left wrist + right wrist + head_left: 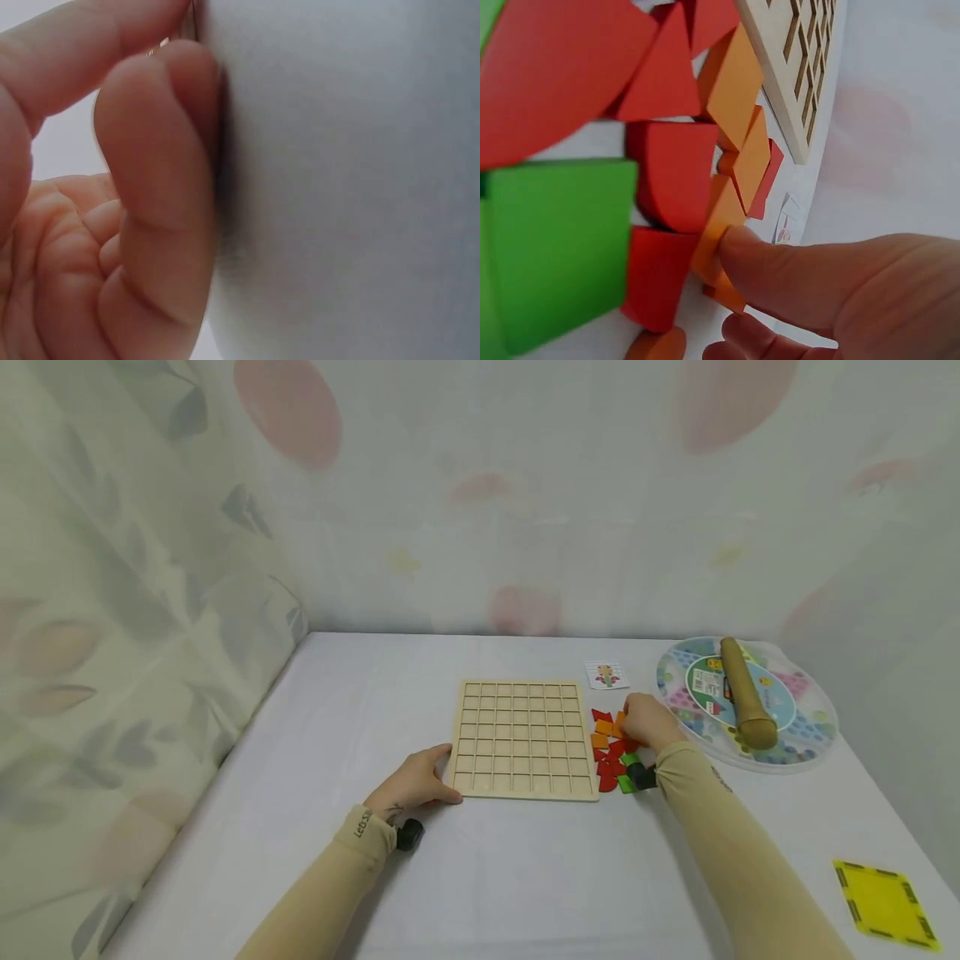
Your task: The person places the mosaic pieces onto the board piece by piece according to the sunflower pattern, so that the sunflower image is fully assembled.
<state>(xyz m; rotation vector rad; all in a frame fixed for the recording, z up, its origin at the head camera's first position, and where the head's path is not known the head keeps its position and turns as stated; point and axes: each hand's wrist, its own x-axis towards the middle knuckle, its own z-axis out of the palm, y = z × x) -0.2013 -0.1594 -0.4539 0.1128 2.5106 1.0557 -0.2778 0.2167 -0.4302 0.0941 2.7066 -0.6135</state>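
Observation:
A wooden grid board [522, 741] lies flat on the table, its square cells bare. My left hand [415, 782] holds its near left corner, thumb at the near edge and forefinger along the left side; close up, the left hand's fingers [161, 165] are bent and hide most of the board. Just right of the board, my right hand [651, 720] reaches over loose coloured blocks. The right thumb [742, 244] presses an orange block [718, 225], with bent fingers below it. Red blocks [676, 169] and a green block [562, 251] lie close by.
A small picture card [607, 676] lies behind the blocks. At the back right, a brown club-shaped object [744, 693] rests on a round patterned clear bag [806, 727]. A yellow square with black marks [887, 906] lies at the near right.

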